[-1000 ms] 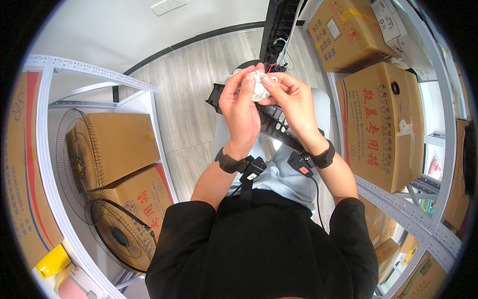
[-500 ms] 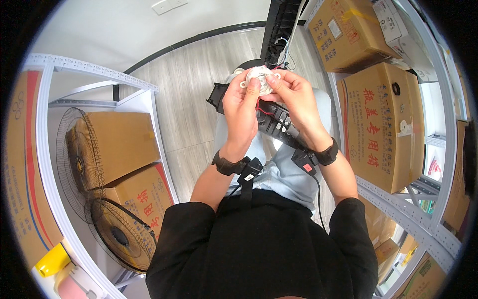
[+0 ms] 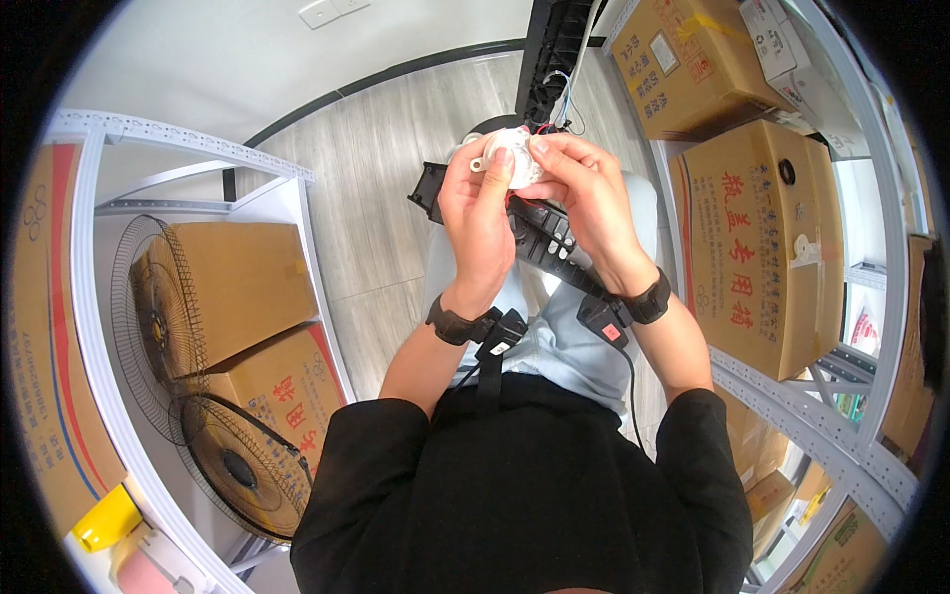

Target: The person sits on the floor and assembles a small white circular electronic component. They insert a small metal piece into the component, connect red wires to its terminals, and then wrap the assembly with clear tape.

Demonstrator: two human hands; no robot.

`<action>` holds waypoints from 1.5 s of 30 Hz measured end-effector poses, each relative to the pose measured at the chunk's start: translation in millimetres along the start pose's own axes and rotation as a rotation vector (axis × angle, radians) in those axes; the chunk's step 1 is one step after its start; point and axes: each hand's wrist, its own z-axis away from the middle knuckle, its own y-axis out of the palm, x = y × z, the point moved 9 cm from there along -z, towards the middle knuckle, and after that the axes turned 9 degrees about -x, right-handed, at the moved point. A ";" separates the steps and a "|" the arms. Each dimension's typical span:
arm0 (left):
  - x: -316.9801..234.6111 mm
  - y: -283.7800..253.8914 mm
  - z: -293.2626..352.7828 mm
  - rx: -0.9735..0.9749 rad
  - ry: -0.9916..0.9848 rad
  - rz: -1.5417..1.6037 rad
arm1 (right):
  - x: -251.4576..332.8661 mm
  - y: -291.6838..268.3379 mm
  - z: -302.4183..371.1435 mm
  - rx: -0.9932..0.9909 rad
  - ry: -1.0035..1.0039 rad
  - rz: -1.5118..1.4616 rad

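Both my hands hold a round white plastic part point(image 3: 507, 158) with a mounting ear on its left, a small motor-like piece whose exact kind I cannot make out. My left hand point(image 3: 477, 213) grips it from the left, thumb pressed on its face. On its right edge my right hand point(image 3: 591, 203) pinches it between thumb and fingers. Below the hands, a long black plastic housing point(image 3: 534, 243) with several grey buttons lies across my lap. A red wire shows near the white part. Thinner wires point(image 3: 564, 99) hang by a tall black column point(image 3: 546, 59) beyond my hands.
Shelf racks stand on both sides, the left one point(image 3: 188, 148) with fan grilles point(image 3: 237, 465) leaning against cardboard boxes point(image 3: 242, 287). Large boxes point(image 3: 747, 247) fill the right rack. Black wristbands with small devices and a cable point(image 3: 635, 396) sit on my forearms.
The white part has turned and tilted slightly in my hands, and its right ear is now covered. My right fingers have shifted their hold; the housing stays on my lap.
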 end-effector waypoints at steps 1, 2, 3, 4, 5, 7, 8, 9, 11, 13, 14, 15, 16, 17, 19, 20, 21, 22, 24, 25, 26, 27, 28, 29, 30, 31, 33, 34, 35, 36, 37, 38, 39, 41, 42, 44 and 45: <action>-0.1 0.8 -0.8 0.001 0.000 0.010 | -0.8 0.2 -0.4 -0.001 0.013 -0.001; -0.3 1.3 -1.2 0.002 0.000 0.021 | -1.0 0.8 -0.6 -0.003 0.025 -0.002; -0.5 0.7 -1.0 -0.005 0.001 0.011 | -1.0 1.2 -0.9 -0.004 0.038 -0.003; -0.8 0.3 -1.1 -0.012 0.002 0.002 | 0.8 1.6 -1.6 0.001 0.030 0.029; -1.1 -0.1 -1.3 -0.019 0.003 -0.007 | 2.9 1.6 -2.5 0.006 0.023 0.060; 0.7 -0.2 -2.0 -0.005 -0.021 -0.019 | 6.6 0.3 -4.4 0.019 0.014 0.123; 1.6 -0.3 -2.5 0.002 -0.034 -0.026 | 8.4 -1.3 -5.4 0.026 0.012 0.153; 1.7 -0.1 -3.1 0.003 -0.038 -0.035 | 9.0 -1.9 -6.6 0.033 0.011 0.184; 2.0 1.1 -3.6 0.006 -0.050 -0.052 | 5.9 -4.4 -9.2 0.021 -0.007 0.135; 3.6 2.7 -4.1 0.001 -0.078 -0.022 | 4.9 -5.5 -10.2 0.013 -0.012 0.116; 4.4 3.1 -4.2 0.000 -0.091 -0.007 | 4.7 -5.5 -10.0 0.012 -0.010 0.122; 6.0 0.6 -4.6 -0.014 -0.104 0.001 | 4.6 -5.5 -9.8 0.011 -0.007 0.127; 9.0 -3.0 -6.0 -0.031 -0.120 0.006 | 3.3 -5.5 -11.1 0.022 -0.010 0.196; 10.7 -5.3 -6.9 -0.047 -0.136 0.011 | 1.6 -5.7 -12.3 0.033 -0.014 0.266; 14.9 -3.2 -7.0 -0.066 -0.243 0.093 | 11.9 -4.3 -10.4 0.011 -0.166 0.559; 16.8 -3.0 -6.7 -0.077 -0.295 0.134 | 26.0 0.7 -2.6 -0.022 -0.316 0.781; 15.7 -5.0 -7.5 -0.075 -0.291 0.101 | 39.3 8.1 7.1 -0.055 -0.470 1.002; 15.4 -6.1 -8.2 -0.070 -0.290 0.070 | 50.6 14.2 17.1 -0.090 -0.565 1.028; 14.3 -6.1 -7.9 -0.063 -0.275 0.018 | 53.5 20.9 22.2 -0.034 -0.721 1.001; 14.4 -5.4 -6.8 -0.057 -0.280 0.016 | 54.4 24.3 26.1 -0.006 -0.797 0.984; 14.6 -4.5 -5.9 -0.051 -0.284 0.013 | 54.6 26.3 27.9 -0.004 -0.829 1.005; 14.8 -3.9 -5.0 -0.045 -0.289 0.010 | 54.6 26.8 28.4 -0.014 -0.860 1.014; 15.4 -5.1 -4.4 -0.051 -0.292 0.031 | 54.2 27.1 27.5 -0.024 -0.892 1.022; 16.6 -7.2 -3.6 -0.058 -0.294 0.052 | 54.8 27.7 27.9 -0.033 -0.924 1.029; 16.8 -8.6 -2.9 -0.064 -0.296 0.073 | 54.9 27.2 27.4 -0.033 -0.913 1.027; 16.4 -7.7 -1.9 -0.064 -0.313 0.095 | 55.1 26.3 27.0 -0.031 -0.901 1.026; 14.2 -5.3 -0.5 -0.063 -0.347 0.138 | 55.9 24.4 26.1 -0.036 -0.870 1.015; 14.5 -7.2 -1.5 -0.056 -0.334 0.115 | 56.4 23.5 26.2 -0.040 -0.850 1.004; 16.4 -10.3 -3.0 -0.049 -0.322 0.092 | 56.3 22.4 26.0 -0.044 -0.829 0.993; 16.9 -11.9 -3.9 -0.041 -0.310 0.069 | 56.3 20.9 25.6 -0.048 -0.812 0.953; 16.2 -11.8 -3.4 -0.051 -0.310 0.072 | 55.9 18.8 25.2 -0.053 -0.794 0.913; 14.6 -10.4 -2.1 -0.062 -0.310 0.075 | 55.8 16.6 24.5 -0.059 -0.776 0.873; 13.3 -9.7 -1.2 -0.072 -0.310 0.078 | 57.0 11.6 22.9 -0.091 -0.762 0.877; 12.4 -5.7 -0.8 -0.045 -0.320 0.090 | 62.0 -0.2 19.6 -0.156 -0.734 0.886; 12.3 -4.3 -0.6 -0.032 -0.324 0.097 | 62.8 -2.2 18.8 -0.159 -0.697 0.888; 13.6 -3.0 1.3 -0.019 -0.357 0.136 | 68.3 9.7 28.2 -0.105 -0.881 0.982; 14.5 -2.2 2.1 -0.012 -0.374 0.156 | 69.6 15.6 33.7 -0.077 -0.974 1.027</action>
